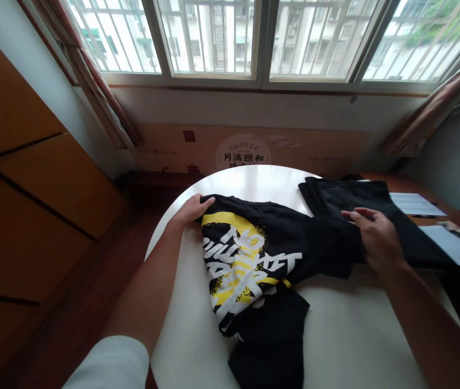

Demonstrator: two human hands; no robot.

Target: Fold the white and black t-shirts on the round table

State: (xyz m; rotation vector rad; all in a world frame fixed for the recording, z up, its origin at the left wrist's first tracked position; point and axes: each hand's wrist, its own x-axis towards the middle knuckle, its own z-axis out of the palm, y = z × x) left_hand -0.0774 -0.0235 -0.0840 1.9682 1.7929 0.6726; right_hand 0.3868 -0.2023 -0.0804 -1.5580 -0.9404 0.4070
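A black T-shirt with white lettering and a yellow splatter print lies bunched on a white round-ended table. At its far left corner, my left hand is closed on the cloth, thumb on top and the other fingers underneath. My right hand is at the shirt's right end, fingers curled in a pinch by the dark sleeve; the exact contact is partly hidden. One black part of the shirt hangs toward me, down to the bottom of the view. Behind my right hand lies a folded dark garment.
Papers and small items lie on a brown wooden surface at the right. Past the table stands a long printed box or panel below the barred windows. Wooden cabinet doors rise on the left.
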